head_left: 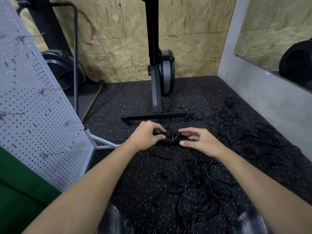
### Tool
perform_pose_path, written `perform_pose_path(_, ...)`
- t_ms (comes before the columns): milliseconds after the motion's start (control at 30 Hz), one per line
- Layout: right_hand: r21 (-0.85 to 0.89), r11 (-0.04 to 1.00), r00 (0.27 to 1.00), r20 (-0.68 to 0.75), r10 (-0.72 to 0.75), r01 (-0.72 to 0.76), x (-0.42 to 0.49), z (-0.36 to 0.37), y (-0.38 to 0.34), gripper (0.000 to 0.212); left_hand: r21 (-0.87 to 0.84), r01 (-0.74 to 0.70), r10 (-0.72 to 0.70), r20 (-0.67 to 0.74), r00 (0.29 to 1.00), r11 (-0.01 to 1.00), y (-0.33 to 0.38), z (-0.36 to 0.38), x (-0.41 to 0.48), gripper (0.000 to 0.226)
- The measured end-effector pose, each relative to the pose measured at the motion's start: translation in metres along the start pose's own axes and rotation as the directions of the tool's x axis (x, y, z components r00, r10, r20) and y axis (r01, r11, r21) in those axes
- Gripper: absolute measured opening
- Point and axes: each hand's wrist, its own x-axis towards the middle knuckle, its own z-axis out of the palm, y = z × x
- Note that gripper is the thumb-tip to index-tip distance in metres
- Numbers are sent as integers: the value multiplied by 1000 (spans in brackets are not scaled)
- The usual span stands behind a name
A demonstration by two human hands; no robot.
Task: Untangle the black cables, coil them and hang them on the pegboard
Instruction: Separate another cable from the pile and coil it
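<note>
Mid-frame, the left hand [145,135] grips a coiled cable bundle [170,139]; the right hand [202,142], fingers half-spread, pinches its other side. Loose cables [202,183] sprawl lower right.

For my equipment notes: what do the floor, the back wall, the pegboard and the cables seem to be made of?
Floor: probably rubber matting, matt black with pale flecks. Back wall: strand board, by its bare pressed wood flakes. Pegboard: likely painted metal, pale grey, evenly perforated. Black cables: seemingly plastic or rubber sheathed, thin, flexible, faintly glossy.
</note>
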Motion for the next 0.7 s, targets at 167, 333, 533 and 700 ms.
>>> perform_pose_path(167, -107, 994, 1000, 3, 8, -8, 5, 6, 6, 64, -22, 184, -184, 20, 983, 983, -25, -9, -4, 13)
perform_pose_path(333, -260, 966, 998, 55, 10, 4, 14, 22, 11, 82, -73, 333, -331, 43, 943, 940, -57, -20, -18, 22)
perform_pose_path(533, -398, 917, 991, 128, 47, 8, 36, 60, 15, 86, -116, 464, -465, 18, 885, 878, -97, -38, -40, 12)
perform_pose_path(700, -492, 868, 959, 275, 75, 73, 51, 105, 21, 82, -142, 615, -619, 17, 785, 775, -136, -48, -55, 17)
